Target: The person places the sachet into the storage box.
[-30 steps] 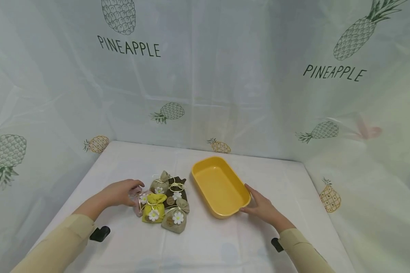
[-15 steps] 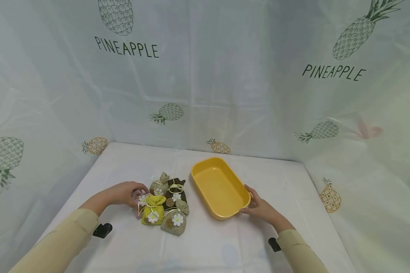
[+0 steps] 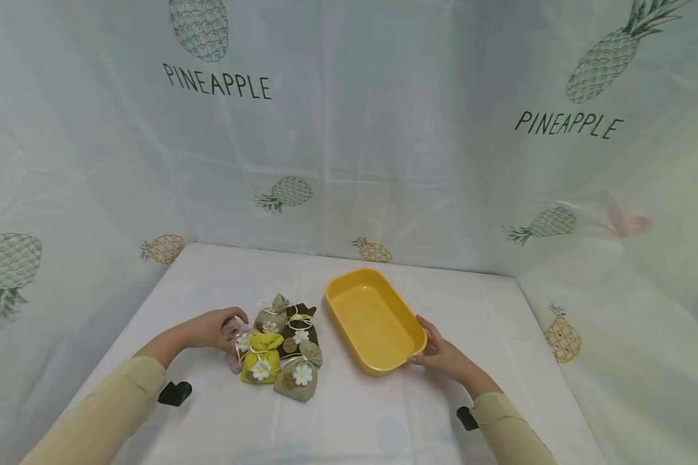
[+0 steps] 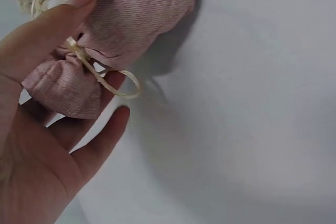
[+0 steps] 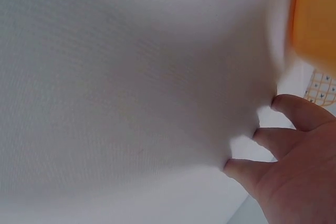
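Pink bag (image 4: 134,22) lies well to the left of the yellow tray (image 3: 378,320), the farthest from it of five small tied bags. The left hand (image 3: 209,328) has its fingers and thumb around the gathered neck of the pink bag, in a narrow hold; how firmly it squeezes cannot be told. In the left wrist view the thumb lies across the front and the fingers pass behind the neck, where a cream cord (image 4: 118,94) hangs in a loop.

Compared with half a second ago, the left hand sits slightly farther from the tray, and more of the pink bag's top shows between finger and thumb. The tray and the other bags have stayed put.

The right hand (image 3: 444,356) holds the tray's near right corner, just as before, thumb on the near side and fingers along the right side.

Between the pink bag and the tray, a yellow bag (image 3: 264,355) comes first, then a dark brown bag (image 3: 293,329) nearer the tray. One beige bag (image 3: 302,389) lies left of the tray's near end, and a second beige bag (image 3: 271,316) left of its middle.
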Available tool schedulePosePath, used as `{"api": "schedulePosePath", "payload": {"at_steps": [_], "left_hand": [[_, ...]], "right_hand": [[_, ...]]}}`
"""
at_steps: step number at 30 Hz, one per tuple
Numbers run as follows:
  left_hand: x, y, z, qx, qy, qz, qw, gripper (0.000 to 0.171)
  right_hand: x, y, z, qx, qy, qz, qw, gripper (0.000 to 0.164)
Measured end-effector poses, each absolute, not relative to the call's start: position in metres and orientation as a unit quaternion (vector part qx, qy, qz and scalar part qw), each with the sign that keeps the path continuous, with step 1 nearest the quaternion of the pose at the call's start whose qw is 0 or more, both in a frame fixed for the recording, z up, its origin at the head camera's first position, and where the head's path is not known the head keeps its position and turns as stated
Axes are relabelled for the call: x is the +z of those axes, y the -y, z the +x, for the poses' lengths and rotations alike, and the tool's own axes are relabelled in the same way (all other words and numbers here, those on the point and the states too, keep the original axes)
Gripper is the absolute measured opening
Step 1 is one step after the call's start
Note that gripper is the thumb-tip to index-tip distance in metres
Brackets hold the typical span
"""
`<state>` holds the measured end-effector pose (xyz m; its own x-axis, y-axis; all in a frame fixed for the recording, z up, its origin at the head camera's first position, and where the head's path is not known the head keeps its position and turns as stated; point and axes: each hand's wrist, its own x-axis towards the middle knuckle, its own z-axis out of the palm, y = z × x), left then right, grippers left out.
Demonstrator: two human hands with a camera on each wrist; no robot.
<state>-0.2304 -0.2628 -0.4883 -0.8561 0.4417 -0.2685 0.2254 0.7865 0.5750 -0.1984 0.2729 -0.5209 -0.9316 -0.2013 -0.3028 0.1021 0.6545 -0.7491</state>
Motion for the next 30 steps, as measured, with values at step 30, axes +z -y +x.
{"api": "schedulePosePath", "payload": {"at_steps": [30], "left_hand": [[-0.514,0.267,-0.217,0.383,-0.894,0.124,0.199,0.055]], "right_hand": [[-0.52,-0.274,-0.198,-0.405,-0.895,-0.024,0.184,0.101]]}}
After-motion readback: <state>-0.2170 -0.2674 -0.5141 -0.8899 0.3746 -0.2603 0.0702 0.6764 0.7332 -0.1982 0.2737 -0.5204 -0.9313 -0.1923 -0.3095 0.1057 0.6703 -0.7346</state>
